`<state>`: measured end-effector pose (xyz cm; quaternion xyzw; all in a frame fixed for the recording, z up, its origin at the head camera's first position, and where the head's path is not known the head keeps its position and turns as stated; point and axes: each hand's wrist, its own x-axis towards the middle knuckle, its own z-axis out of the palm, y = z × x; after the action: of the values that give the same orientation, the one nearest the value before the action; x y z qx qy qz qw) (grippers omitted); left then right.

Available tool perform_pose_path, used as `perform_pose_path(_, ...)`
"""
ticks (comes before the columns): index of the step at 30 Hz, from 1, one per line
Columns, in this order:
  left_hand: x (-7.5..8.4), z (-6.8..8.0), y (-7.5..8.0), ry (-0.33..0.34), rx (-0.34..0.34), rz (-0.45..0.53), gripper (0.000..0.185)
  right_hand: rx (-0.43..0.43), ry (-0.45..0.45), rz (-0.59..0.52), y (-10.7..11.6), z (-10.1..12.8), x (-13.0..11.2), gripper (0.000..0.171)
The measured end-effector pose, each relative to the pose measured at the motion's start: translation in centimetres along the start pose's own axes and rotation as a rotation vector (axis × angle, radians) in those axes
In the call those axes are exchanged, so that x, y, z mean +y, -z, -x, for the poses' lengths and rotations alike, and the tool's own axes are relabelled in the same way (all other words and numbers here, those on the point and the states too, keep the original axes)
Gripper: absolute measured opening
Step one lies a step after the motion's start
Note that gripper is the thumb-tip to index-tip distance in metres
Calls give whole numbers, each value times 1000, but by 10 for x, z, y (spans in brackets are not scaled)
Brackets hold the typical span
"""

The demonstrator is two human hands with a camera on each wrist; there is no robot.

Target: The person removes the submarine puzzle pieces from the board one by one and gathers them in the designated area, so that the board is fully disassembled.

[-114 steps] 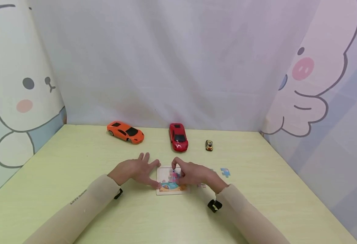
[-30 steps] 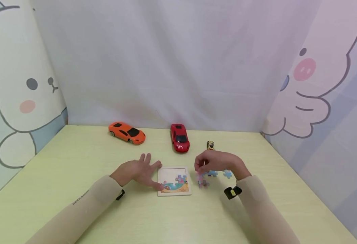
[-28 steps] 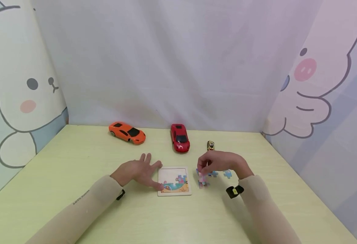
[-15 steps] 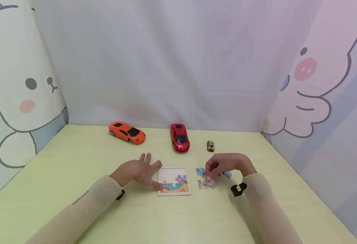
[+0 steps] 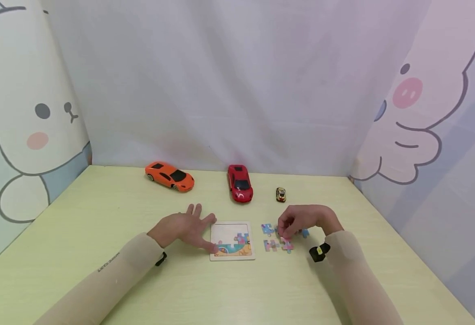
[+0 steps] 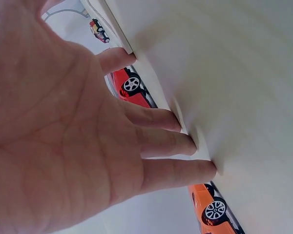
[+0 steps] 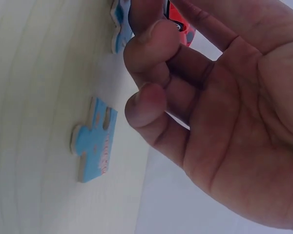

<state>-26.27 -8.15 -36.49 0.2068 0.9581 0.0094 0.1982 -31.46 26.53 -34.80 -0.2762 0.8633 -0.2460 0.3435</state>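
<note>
A small square puzzle board (image 5: 232,241) lies on the pale green table (image 5: 99,216), with pieces filling its lower part. My left hand (image 5: 184,228) lies flat beside its left edge, fingers straight (image 6: 161,146) and thumb on the lower left corner. Several loose puzzle pieces (image 5: 270,245) lie just right of the board. My right hand (image 5: 302,219) hovers over them with fingers curled. Its thumb and forefinger pinch a pink piece (image 5: 284,238) that lies on the table. A blue piece (image 7: 95,141) lies flat beside that hand.
Three toy cars stand along the back: an orange one (image 5: 169,176), a red one (image 5: 239,183) and a tiny yellow-black one (image 5: 280,194). Fabric walls with cartoon animals close the table in at the back and on both sides.
My right hand left the board and moved right to the loose pieces, then drifted a little further right. The pieces now lie more spread out. The left hand has not moved.
</note>
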Motion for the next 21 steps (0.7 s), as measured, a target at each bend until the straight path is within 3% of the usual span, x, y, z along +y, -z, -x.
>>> perform_pose_path(21, 0, 0, -2, -5, 17, -13, 89, -6, 3, -44, 1, -3, 7, 2)
